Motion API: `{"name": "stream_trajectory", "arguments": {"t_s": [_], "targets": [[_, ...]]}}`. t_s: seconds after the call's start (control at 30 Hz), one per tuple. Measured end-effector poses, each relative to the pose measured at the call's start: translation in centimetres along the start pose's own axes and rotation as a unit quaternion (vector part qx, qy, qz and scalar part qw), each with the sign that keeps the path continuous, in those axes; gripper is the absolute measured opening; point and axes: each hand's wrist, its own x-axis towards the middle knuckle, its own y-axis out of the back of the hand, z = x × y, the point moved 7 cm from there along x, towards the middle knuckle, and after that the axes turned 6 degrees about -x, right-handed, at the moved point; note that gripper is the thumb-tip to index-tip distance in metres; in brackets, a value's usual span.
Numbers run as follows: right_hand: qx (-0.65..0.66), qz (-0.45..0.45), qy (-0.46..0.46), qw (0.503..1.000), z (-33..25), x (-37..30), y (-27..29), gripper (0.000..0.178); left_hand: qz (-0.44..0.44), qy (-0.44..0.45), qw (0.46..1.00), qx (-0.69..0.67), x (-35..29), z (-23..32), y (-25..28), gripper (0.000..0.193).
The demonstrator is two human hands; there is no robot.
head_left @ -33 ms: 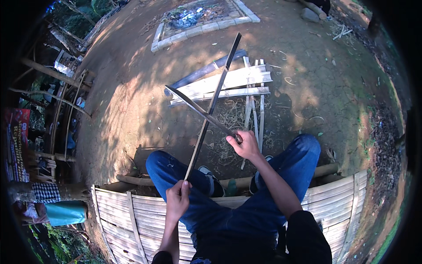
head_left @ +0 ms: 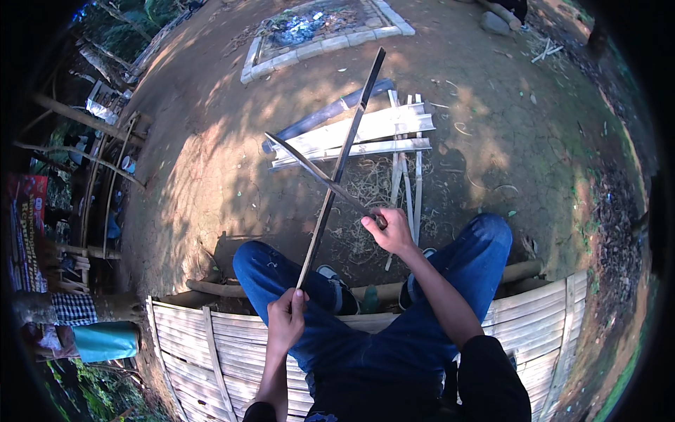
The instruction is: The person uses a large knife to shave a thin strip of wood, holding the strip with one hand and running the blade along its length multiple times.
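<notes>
My left hand (head_left: 286, 315), above my left thigh, is closed round the lower end of a long thin bamboo strip (head_left: 346, 153). The strip slants up and away to the right, dark on much of its length and paler near the hand. In front of my right knee, my right hand (head_left: 392, 229) grips the handle of a machete (head_left: 304, 162). Its long blade points away to the left and crosses the strip near mid-length. Whether the edge touches or bites into the strip cannot be told.
Split bamboo pieces (head_left: 376, 129) and a dark bamboo length (head_left: 327, 115) lie ahead on the dirt, beside narrow strips and curly shavings (head_left: 369, 186). I sit on a slatted bamboo bench (head_left: 190, 337). Farther off is a brick-edged fire pit (head_left: 330, 45); wooden poles (head_left: 88, 116) stand left.
The far end of the bamboo strip has shifted very slightly upward. Both hands keep their grips, and the machete stays nearly in place.
</notes>
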Motion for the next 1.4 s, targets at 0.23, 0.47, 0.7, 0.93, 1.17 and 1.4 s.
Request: {"name": "stream_trajectory", "arguments": {"t_s": [0.23,0.47,0.7,0.93,1.17,1.4], "targets": [[0.301,0.037,-0.052,0.952,-0.4,-0.4,0.0,0.015,-0.088,0.017,0.996,-0.025,-2.3,0.0,-3.4,0.029],[0.483,0.076,-0.188,0.852,1.0,-1.3,0.1,0.016,-0.207,0.08,0.975,-0.02,-2.3,-1.8,-4.8,0.03],[0.414,-0.002,-0.149,0.898,-1.8,-2.4,-2.3,0.022,-0.224,-0.007,0.973,-0.056,3.3,1.7,-8.3,0.032],[0.434,-0.007,-0.162,0.886,-1.6,-2.5,-2.5,0.022,-0.195,0.071,0.954,-0.216,3.5,0.0,-9.4,0.033],[0.196,0.009,0.091,0.976,-3.4,-1.6,-0.4,0.026,-0.221,0.231,0.868,-0.379,4.0,-1.0,-10.1,0.042],[-0.072,-0.069,0.087,0.991,-3.9,-1.3,0.1,0.049,-0.11,0.142,0.928,-0.326,5.0,-1.5,-6.8,0.028]]}}
